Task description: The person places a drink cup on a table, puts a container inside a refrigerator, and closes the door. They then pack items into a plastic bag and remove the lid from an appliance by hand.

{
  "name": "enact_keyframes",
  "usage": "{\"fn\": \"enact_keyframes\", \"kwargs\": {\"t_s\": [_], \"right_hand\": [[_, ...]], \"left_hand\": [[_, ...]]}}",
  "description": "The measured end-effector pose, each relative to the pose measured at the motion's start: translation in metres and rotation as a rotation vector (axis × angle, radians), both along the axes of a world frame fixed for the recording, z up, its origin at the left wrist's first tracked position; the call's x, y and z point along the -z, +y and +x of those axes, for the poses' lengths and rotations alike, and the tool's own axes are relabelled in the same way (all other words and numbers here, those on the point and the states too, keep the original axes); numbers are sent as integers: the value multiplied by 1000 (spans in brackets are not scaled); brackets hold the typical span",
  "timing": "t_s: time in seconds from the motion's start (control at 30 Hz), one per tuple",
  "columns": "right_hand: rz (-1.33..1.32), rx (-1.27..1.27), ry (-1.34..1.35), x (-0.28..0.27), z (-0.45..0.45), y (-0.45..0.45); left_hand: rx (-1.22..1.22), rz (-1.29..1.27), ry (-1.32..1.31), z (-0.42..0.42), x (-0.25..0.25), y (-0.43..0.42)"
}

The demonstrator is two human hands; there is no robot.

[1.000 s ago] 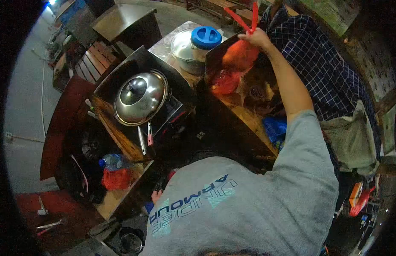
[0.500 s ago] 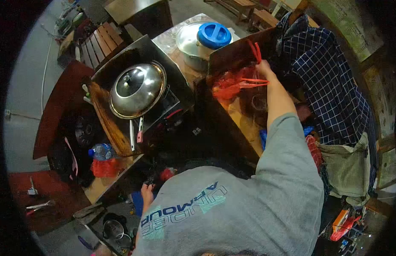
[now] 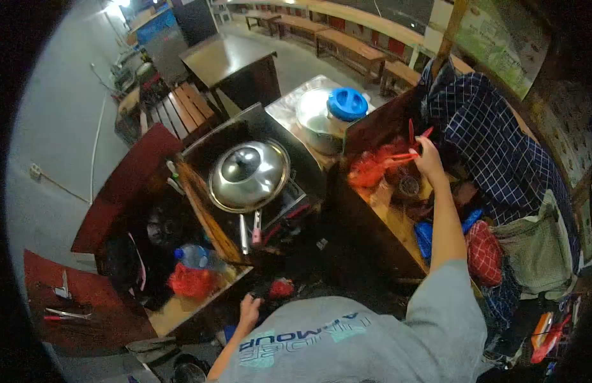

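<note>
My right hand reaches over the wooden box at the right. Its fingers are closed on the handles of a red plastic bag, which slant toward the bag inside the box. A round glass-like item lies below the bag. My left hand is low in front of my grey shirt, its fingers curled against something dark that I cannot make out. Close by it is a small red item, too blurred to name.
A lidded wok sits on a stove at centre. Behind stands a large metal pot beside a blue lid. At the left are a water bottle and another red bag. Checked cloth drapes at the right.
The view has tilted up, showing more benches at the back. My right hand has stayed with the bag's handles; the bag still lies in the box.
</note>
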State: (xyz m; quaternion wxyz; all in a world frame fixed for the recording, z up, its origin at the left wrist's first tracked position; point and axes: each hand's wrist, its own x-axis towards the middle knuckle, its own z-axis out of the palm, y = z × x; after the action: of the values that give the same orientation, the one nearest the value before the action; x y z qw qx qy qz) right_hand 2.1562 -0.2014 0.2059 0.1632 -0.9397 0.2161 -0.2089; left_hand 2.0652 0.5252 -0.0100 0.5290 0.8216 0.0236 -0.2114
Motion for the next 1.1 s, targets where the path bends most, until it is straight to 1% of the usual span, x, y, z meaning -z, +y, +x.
{"fn": "enact_keyframes", "kwargs": {"t_s": [0.03,0.07,0.13,0.17,0.23,0.27,0.3,0.33,0.37,0.4,0.43,0.47,0.5,0.53,0.57,0.6,0.63,0.67,0.7,0.73,0.77,0.8,0.87,0.9,0.93,1.0,1.07,1.1], "right_hand": [[31,-24,-90,-14,-21,26],[61,-49,-173,-26,-43,50],[106,-20,-259,-36,-88,107],[157,1,-277,-30,-111,133],[266,60,-299,-6,-150,186],[325,101,-299,16,-165,210],[404,152,-171,40,-183,233],[560,232,40,67,-199,251],[556,157,70,88,-220,275],[529,78,97,123,-236,289],[601,143,276,136,-251,308],[615,22,246,146,-266,323],[780,212,410,144,-273,342],[682,231,399,162,-288,353],[769,293,389,167,-296,361],[744,324,386,180,-306,367],[814,391,339,191,-312,370],[880,462,287,201,-319,375],[883,507,268,203,-325,381],[949,638,187,206,-327,384],[1017,761,99,211,-330,383],[1025,790,79,216,-334,378],[1071,903,-156,228,-333,364],[978,930,-170,240,-332,355],[881,961,-179,249,-333,346],[1004,891,-83,235,-351,326],[943,887,-11,233,-371,313],[959,856,-110,230,-382,311]], "left_hand": [[204,12,-149,5,-32,-4],[75,-142,68,10,18,8],[252,-24,23,20,-51,-16],[259,-22,19,24,-44,-15],[369,-160,-61,32,-21,-11],[451,-112,-75,33,-54,-21],[544,-58,-74,36,-91,-36],[550,-178,-99,34,-97,-44],[635,-185,-194,37,-95,-49],[762,-130,-187,50,-66,-48],[731,-184,-37,40,-109,-65],[764,-188,57,46,-81,-66],[775,-231,130,40,-91,-74],[784,-283,177,36,-111,-88],[788,-322,204,33,-123,-100],[790,-361,227,28,-127,-107],[892,-417,192,32,-123,-112],[938,-415,208,30,-118,-115],[973,-404,215,25,-129,-120],[1003,-394,219,21,-137,-127],[1059,-442,219,16,-141,-133],[1093,-435,225,8,-149,-141],[1243,-409,154,2,-166,-154],[1281,-349,161,-3,-170,-161],[1314,-356,168,-10,-181,-168],[1307,-342,197,-34,-208,-183],[1301,-299,241,-42,-216,-194],[1355,-311,253,-40,-207,-196]]}}
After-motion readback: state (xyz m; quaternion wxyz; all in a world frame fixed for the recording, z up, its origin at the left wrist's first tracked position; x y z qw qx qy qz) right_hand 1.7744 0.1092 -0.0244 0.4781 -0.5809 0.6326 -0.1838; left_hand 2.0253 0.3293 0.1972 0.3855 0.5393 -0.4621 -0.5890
